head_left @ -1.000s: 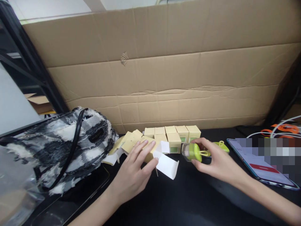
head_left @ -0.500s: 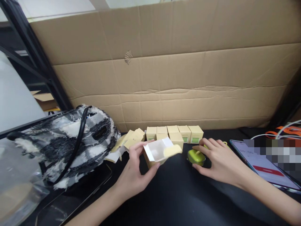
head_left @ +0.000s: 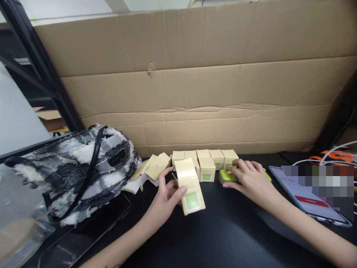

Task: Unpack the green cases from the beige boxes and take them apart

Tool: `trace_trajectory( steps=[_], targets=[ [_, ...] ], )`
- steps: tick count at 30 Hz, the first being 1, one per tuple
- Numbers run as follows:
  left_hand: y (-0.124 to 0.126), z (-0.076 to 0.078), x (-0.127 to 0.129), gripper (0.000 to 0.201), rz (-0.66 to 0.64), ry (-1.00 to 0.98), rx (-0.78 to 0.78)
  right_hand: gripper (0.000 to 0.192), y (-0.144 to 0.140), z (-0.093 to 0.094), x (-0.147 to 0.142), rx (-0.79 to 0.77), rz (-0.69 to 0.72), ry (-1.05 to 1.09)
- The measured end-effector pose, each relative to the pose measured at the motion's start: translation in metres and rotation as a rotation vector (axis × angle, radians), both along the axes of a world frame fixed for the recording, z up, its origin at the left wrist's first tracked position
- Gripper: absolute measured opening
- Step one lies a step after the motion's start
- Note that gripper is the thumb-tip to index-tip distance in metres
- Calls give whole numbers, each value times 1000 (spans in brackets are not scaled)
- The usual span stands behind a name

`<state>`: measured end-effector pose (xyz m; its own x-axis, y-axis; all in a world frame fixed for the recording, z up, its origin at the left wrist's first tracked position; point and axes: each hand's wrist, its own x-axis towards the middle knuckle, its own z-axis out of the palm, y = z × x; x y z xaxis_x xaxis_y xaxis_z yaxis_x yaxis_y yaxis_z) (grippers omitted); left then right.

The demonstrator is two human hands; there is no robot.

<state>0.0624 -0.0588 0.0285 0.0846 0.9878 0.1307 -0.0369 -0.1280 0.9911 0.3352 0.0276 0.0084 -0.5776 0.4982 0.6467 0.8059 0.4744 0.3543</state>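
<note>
My left hand is closed around a small pale yellow carton, tilted so that its green-printed front faces me and its top flap stands up. To the right, my right hand has its thumb and fingers around a glossy green apple-shaped item low over the black table. Its exact kind I cannot make out. More green shows beyond that hand's knuckles, partly hidden. Behind the held carton stands a group of matching yellow cartons, several of them in rows.
Flattened yellow cartons lie beside a shaggy black-and-white bag with a black strap. A phone with a lit screen lies at right, near white cables and orange scissor-like handles. A cardboard sheet walls the back.
My left hand has turned the carton, so its printed front shows instead of its white inside. The green item and my right hand have shifted slightly away and left.
</note>
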Motion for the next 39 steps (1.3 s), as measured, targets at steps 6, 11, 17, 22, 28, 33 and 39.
trace_trajectory(
  steps=[6, 11, 17, 22, 28, 33, 39],
  targets=[
    [-2, 6, 0, 59, -16, -138, -143, 61, -16, 13, -4, 73, 38, 68],
    [-9, 2, 6, 61, -32, -196, -191, 34, -57, 10, -27, 106, 504, 12],
    [-22, -14, 22, 63, -114, -240, -236, 37, -78, 5, -50, 107, 684, 10],
    [-26, -11, 24, 54, -99, -218, -282, 33, -75, 0, -47, 96, 657, 12],
    [-22, -12, 22, 54, -98, -222, -351, 29, -80, 0, -52, 79, 623, 16],
    [-20, -12, 20, 50, -144, -322, -345, 27, -87, 6, -59, 88, 636, 37],
    [-20, -14, 20, 69, -56, -339, -285, 35, -86, 10, -54, 148, 795, 47]
  ],
)
